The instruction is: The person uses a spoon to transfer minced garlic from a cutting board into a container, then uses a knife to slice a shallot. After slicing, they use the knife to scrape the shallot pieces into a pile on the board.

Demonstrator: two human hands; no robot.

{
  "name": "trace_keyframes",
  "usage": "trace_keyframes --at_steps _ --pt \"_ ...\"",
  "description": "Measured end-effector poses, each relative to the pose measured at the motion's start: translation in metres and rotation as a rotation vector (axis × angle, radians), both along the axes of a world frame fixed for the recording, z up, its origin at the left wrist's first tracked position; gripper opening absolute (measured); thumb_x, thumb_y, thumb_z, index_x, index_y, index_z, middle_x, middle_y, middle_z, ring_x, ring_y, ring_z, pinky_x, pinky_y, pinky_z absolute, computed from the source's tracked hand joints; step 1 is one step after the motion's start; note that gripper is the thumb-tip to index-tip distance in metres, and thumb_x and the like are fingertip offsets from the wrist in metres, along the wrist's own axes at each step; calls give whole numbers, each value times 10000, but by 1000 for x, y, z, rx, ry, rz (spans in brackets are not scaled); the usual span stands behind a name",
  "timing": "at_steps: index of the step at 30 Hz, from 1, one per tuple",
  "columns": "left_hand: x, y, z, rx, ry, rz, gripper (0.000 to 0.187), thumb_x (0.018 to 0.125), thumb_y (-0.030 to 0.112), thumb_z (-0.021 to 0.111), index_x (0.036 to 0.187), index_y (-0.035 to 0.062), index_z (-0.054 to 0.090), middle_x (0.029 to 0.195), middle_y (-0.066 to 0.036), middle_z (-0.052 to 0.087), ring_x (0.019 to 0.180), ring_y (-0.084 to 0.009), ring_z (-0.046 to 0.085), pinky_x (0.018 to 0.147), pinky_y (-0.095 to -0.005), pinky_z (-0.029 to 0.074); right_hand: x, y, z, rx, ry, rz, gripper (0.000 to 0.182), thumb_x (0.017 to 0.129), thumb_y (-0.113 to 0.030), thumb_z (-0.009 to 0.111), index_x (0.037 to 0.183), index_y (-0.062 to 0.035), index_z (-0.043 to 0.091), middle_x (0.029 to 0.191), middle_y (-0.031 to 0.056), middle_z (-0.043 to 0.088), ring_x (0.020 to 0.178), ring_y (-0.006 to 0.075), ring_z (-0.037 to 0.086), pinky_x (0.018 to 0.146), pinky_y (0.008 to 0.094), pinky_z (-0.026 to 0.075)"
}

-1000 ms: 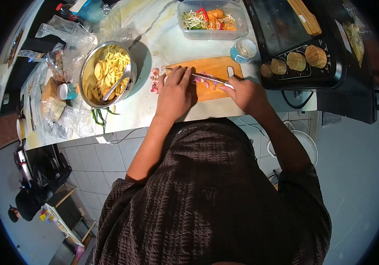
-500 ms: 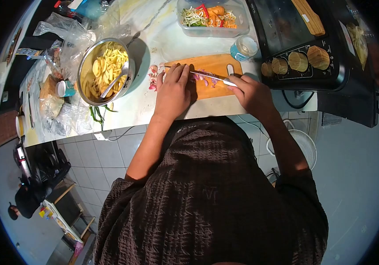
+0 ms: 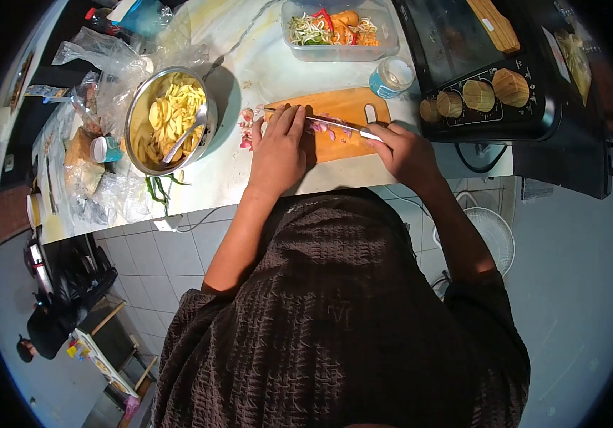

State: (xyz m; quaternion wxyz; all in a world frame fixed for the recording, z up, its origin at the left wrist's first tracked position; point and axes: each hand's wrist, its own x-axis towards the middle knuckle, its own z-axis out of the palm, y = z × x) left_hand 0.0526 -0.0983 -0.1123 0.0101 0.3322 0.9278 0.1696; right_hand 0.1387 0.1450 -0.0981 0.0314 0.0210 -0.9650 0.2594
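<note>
My right hand (image 3: 408, 153) is closed around the white handle of a knife (image 3: 335, 123). The blade lies slanted across a wooden cutting board (image 3: 346, 102). On the blade's front part rests my left hand (image 3: 278, 153), its fingers stretched over the metal; the tip shows just past the fingertips. Chopped purple-pink shallot pieces (image 3: 330, 133) lie on the board along the blade, between the two hands. Reddish peels (image 3: 245, 128) are scattered on the table by the board's left end. What lies under my left palm is hidden.
Left stands a steel pot (image 3: 132, 135) of sliced yellow pieces with a spoon (image 3: 185, 139); green chillies (image 3: 156, 187) lie below it. Behind the board are a vegetable container (image 3: 342, 51) and a jar (image 3: 392, 77). A black appliance (image 3: 545, 121) stands right. A person (image 3: 49, 328) is far left.
Both hands and the knife keep nearly the same place on the board. The whole view has shifted very slightly.
</note>
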Motion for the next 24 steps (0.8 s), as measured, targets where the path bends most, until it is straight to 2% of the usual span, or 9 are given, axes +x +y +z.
trace_keyframes --at_steps 4,7,9,14,16,17,19,22,24 --pt "1 3 -6 -24 68 -8 693 748 12 600 1427 22 461 1419 -134 489 1401 -278 386 1139 -518 253 1 -2 -13 -86 87 1 211 908 -255 666 1074 -124 682 851 109 650 769 330 659 661 413 531" --pt "-2 -2 0 -15 -11 0 709 746 13 602 1437 24 447 1423 -133 486 1407 -279 379 1141 -525 245 -5 2 3 14 19 -22 232 908 -254 664 1098 -123 689 867 110 655 791 332 658 681 413 531" --pt "-1 -4 3 -7 -61 -7 718 744 17 603 1444 27 440 1426 -131 483 1411 -279 373 1144 -527 241 -7 3 -1 -9 -1 -13 247 905 -234 667 1117 -110 693 855 117 645 784 324 656 664 402 521" --pt "2 0 -4 -42 10 23 735 743 25 608 1456 43 426 1425 -128 482 1409 -284 374 1152 -533 231 -8 7 -13 -89 75 30 270 908 -211 663 1145 -87 697 876 120 654 793 314 659 666 384 518" --pt "1 -1 1 -34 -22 27 736 743 21 604 1456 39 424 1426 -129 482 1408 -288 375 1152 -535 230 -12 5 10 21 -38 -19 270 907 -209 665 1145 -86 698 924 122 675 826 316 664 699 375 526" --pt "0 -1 3 -22 -52 24 737 742 17 599 1457 35 421 1427 -129 481 1408 -291 375 1153 -537 230 -12 6 0 18 -39 -20 270 907 -209 665 1145 -86 698 924 122 675 826 316 664 699 375 526" --pt "1 -1 -2 -32 -13 14 741 740 15 599 1459 33 418 1428 -128 480 1408 -293 374 1151 -540 230 -12 8 -15 -125 16 49 284 906 -211 668 1157 -83 696 965 123 688 853 317 668 723 371 527" --pt "-1 1 -3 -37 11 28 743 738 16 603 1458 32 420 1427 -127 480 1406 -295 376 1149 -545 232 -15 11 -6 -59 42 40 266 906 -222 662 1144 -108 694 908 130 663 852 322 656 719 412 521" --pt "-1 -1 -3 -46 -8 40 740 737 18 607 1455 33 425 1425 -127 481 1403 -296 378 1148 -547 233 -20 12 -2 -66 16 54 277 909 -210 660 1157 -91 692 935 133 675 851 322 661 719 394 522"
